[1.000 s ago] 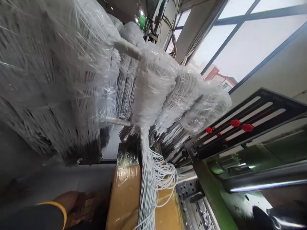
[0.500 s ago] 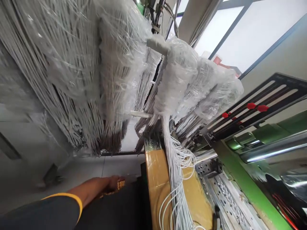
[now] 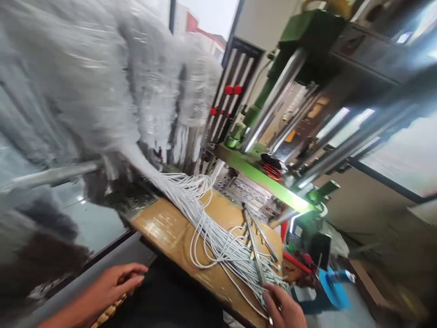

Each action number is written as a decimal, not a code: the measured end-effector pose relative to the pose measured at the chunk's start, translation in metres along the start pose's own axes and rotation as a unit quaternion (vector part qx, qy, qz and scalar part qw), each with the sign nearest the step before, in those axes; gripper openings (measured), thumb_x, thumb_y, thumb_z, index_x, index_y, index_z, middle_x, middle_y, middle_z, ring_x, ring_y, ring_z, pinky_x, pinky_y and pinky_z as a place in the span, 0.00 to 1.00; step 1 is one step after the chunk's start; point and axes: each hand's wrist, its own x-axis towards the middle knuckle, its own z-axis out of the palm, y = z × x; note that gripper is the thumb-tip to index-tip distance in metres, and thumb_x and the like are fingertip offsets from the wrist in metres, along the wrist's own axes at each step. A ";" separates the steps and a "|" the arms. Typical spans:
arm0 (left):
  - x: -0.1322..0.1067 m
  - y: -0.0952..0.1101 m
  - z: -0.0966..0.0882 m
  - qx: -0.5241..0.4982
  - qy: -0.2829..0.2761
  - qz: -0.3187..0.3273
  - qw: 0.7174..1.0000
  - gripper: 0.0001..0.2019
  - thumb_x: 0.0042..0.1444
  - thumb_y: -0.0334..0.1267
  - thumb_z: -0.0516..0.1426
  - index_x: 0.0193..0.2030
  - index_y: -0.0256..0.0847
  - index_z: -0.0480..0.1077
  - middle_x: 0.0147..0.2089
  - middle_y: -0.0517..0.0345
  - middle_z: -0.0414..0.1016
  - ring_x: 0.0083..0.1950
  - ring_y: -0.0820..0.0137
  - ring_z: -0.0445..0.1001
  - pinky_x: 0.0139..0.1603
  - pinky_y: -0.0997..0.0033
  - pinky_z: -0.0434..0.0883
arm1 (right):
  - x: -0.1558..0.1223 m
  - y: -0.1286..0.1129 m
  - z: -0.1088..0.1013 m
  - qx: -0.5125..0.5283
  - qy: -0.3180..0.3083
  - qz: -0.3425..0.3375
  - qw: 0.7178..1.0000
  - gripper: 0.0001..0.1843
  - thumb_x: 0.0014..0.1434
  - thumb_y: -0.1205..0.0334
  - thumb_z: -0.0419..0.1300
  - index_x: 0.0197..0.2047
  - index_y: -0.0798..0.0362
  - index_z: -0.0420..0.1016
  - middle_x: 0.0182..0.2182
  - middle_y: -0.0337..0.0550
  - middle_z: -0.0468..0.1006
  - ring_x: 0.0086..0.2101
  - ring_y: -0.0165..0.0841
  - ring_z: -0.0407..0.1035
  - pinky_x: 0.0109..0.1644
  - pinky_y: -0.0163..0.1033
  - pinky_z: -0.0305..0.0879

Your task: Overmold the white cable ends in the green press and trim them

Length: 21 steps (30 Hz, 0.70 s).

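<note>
My left hand (image 3: 119, 284) hovers beyond the near edge of the table, over my dark clothing. Its fingers are loosely bent, the thumb is apart, and nothing is in them. My right hand (image 3: 285, 307) is at the table's near right part, fingers closed at the near end of a slim metal bar (image 3: 254, 248). A second metal bar (image 3: 264, 237) lies beside it. Under and around the bars, a thick bundle of white cables (image 3: 191, 214) with small pale green ends runs across the tan tabletop (image 3: 160, 218). Blur hides the right fingertips in part.
Plastic-wrapped cable bundles (image 3: 153, 77) hang at left and behind the table. A green press machine (image 3: 266, 175) with steel columns stands behind. To the right are a red-handled tool (image 3: 297, 263) and a blue object (image 3: 332, 291). A pale rail (image 3: 58, 175) sticks out at left.
The view has swung right and toward the table and machine. My right hand has come into view at the bars, which were out of sight. My left hand has turned, its fingers now plainly visible.
</note>
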 end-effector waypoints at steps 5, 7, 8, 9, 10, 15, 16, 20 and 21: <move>0.032 0.125 -0.014 0.081 -0.034 0.183 0.979 0.15 0.57 0.50 0.54 0.43 0.49 0.77 0.42 0.60 0.80 0.42 0.64 0.76 0.43 0.74 0.70 | 0.031 0.008 0.015 -0.167 0.049 0.024 0.984 0.22 0.60 0.62 0.52 0.56 0.58 0.69 0.50 0.56 0.73 0.51 0.46 0.67 0.55 0.47 0.63; 0.061 0.168 -0.009 0.084 -0.031 0.233 0.968 0.15 0.58 0.49 0.53 0.43 0.45 0.77 0.42 0.58 0.80 0.43 0.66 0.76 0.44 0.75 0.69 | 0.040 0.014 0.023 -0.194 0.037 0.028 0.980 0.21 0.58 0.66 0.53 0.54 0.57 0.71 0.50 0.56 0.73 0.52 0.46 0.67 0.54 0.45 0.63; 0.078 0.185 -0.004 0.089 -0.039 0.253 0.963 0.16 0.59 0.48 0.53 0.43 0.44 0.77 0.41 0.57 0.80 0.41 0.67 0.76 0.42 0.75 0.69 | 0.042 0.018 0.027 -0.190 0.032 0.029 0.981 0.20 0.57 0.67 0.53 0.53 0.56 0.72 0.50 0.56 0.74 0.51 0.45 0.68 0.54 0.44 0.63; 0.097 0.199 0.002 0.099 -0.049 0.270 0.957 0.16 0.59 0.47 0.52 0.43 0.43 0.77 0.40 0.57 0.80 0.40 0.67 0.76 0.42 0.76 0.69 | 0.044 0.024 0.029 -0.176 0.030 0.031 0.983 0.20 0.56 0.67 0.54 0.52 0.55 0.72 0.50 0.55 0.74 0.51 0.45 0.68 0.53 0.43 0.63; 0.116 0.210 0.009 0.116 -0.060 0.282 0.950 0.15 0.59 0.45 0.52 0.43 0.42 0.77 0.38 0.57 0.80 0.38 0.68 0.76 0.41 0.75 0.69 | 0.046 0.031 0.030 -0.153 0.032 0.034 0.987 0.20 0.55 0.67 0.54 0.51 0.55 0.72 0.51 0.55 0.74 0.51 0.44 0.68 0.53 0.42 0.63; 0.199 0.236 0.052 0.209 -0.088 0.276 0.934 0.23 0.53 0.43 0.56 0.56 0.37 0.70 0.51 0.47 0.76 0.52 0.57 0.74 0.54 0.64 0.68 | 0.059 0.049 0.020 0.020 0.028 0.040 0.999 0.17 0.55 0.65 0.52 0.48 0.54 0.70 0.44 0.50 0.79 0.45 0.39 0.73 0.48 0.37 0.65; 0.210 0.237 0.061 0.216 -0.102 0.272 0.932 0.30 0.51 0.45 0.58 0.60 0.36 0.65 0.58 0.44 0.71 0.58 0.55 0.69 0.59 0.61 0.65 | 0.062 0.047 0.016 0.061 0.028 0.036 0.997 0.16 0.54 0.64 0.51 0.46 0.54 0.70 0.40 0.48 0.79 0.42 0.39 0.73 0.45 0.37 0.66; 0.239 0.234 0.082 0.206 -0.186 0.233 0.932 0.50 0.43 0.53 0.63 0.69 0.33 0.49 0.71 0.42 0.47 0.71 0.56 0.49 0.69 0.61 0.52 | 0.071 0.033 -0.001 0.157 0.048 0.040 0.986 0.15 0.53 0.58 0.56 0.44 0.54 0.70 0.35 0.44 0.79 0.38 0.38 0.74 0.44 0.37 0.67; 0.243 0.232 0.085 0.200 -0.199 0.218 0.934 0.52 0.42 0.54 0.64 0.70 0.34 0.47 0.72 0.42 0.46 0.71 0.56 0.48 0.69 0.61 0.51 | 0.072 0.029 -0.005 0.165 0.047 0.052 0.984 0.19 0.51 0.57 0.58 0.46 0.54 0.70 0.38 0.45 0.80 0.40 0.39 0.74 0.45 0.38 0.67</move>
